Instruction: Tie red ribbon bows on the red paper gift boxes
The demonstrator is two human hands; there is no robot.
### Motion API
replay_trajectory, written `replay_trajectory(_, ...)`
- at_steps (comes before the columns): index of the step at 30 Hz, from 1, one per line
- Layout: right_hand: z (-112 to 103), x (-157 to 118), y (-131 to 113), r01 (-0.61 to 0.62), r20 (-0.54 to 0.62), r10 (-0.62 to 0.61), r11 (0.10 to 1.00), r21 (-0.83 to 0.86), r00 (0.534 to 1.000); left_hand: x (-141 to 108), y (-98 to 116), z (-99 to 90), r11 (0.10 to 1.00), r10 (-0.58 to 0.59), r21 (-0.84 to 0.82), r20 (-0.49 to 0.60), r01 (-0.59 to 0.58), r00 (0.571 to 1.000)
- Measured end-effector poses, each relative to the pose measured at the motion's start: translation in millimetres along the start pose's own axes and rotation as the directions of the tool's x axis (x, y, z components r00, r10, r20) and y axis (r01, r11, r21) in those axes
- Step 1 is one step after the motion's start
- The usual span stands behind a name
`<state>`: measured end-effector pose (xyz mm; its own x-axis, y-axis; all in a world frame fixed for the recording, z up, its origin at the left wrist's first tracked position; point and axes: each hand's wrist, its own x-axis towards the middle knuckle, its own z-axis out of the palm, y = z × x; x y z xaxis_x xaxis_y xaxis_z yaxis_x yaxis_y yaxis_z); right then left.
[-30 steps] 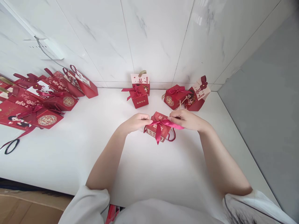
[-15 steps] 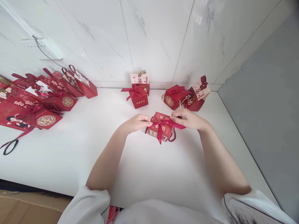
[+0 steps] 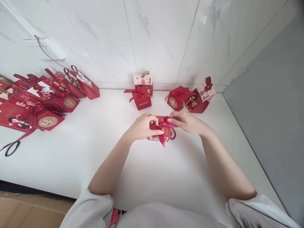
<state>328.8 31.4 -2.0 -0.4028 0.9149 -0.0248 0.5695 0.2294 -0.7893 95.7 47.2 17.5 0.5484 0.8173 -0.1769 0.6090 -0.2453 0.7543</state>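
Observation:
A red gift box (image 3: 168, 130) with printed characters and a dark red cord handle rests on the white table in front of me. A shiny red ribbon (image 3: 162, 139) is tied over its top, one tail hanging down the near face. My left hand (image 3: 143, 126) reaches across the box's left part, thumb and fingers closed on the ribbon beside the knot. From the right, my right hand (image 3: 186, 122) pinches the ribbon's right side between thumb and fingers. My left hand hides part of the box and the knot.
Behind stand a small red box with a bow (image 3: 142, 99), another bowed box (image 3: 177, 99) and a box with a pale top (image 3: 201, 96). Several red gift boxes (image 3: 68, 103) crowd the left. A black loop (image 3: 11, 148) lies at the far left; a tiled wall (image 3: 156, 41) rises behind.
My left hand has moved right, from the ribbon's left end over the box to near the knot. My right hand has shifted slightly left along the ribbon.

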Motion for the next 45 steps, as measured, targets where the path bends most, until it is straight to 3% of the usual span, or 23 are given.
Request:
replay_trajectory(3,0,-2,-2,-0.044,-0.013,0.044,0.999,-0.008,0.999,0,0,7.9,0.999,-0.002,0.054,-0.045,0.004,0.999)
replay_trajectory(11,-6,-5,-2,-0.074,0.166,0.082,0.996,-0.051,0.983,3,2,14.1,0.987,0.067,0.152,-0.156,-0.044,0.985)
replay_trajectory(26,-9,-9,-5,-0.098,0.397,0.059,0.992,0.08,0.916,13,-2,23.6,0.98,0.084,0.193,-0.213,-0.042,0.974)
replay_trajectory(35,-19,-11,-3,-0.174,0.482,0.122,0.983,0.065,0.868,14,-3,25.3,0.985,0.06,0.173,-0.229,-0.02,0.972)
replay_trajectory(41,-21,-15,2,-0.175,0.452,0.188,0.982,-0.071,0.872,14,-4,26.3,0.981,0.08,0.19,-0.248,-0.032,0.966)
replay_trajectory(45,-21,-18,0,-0.177,0.352,0.223,0.971,-0.159,0.909,7,-3,11.0,0.999,0.023,0.029,-0.136,-0.02,0.99)
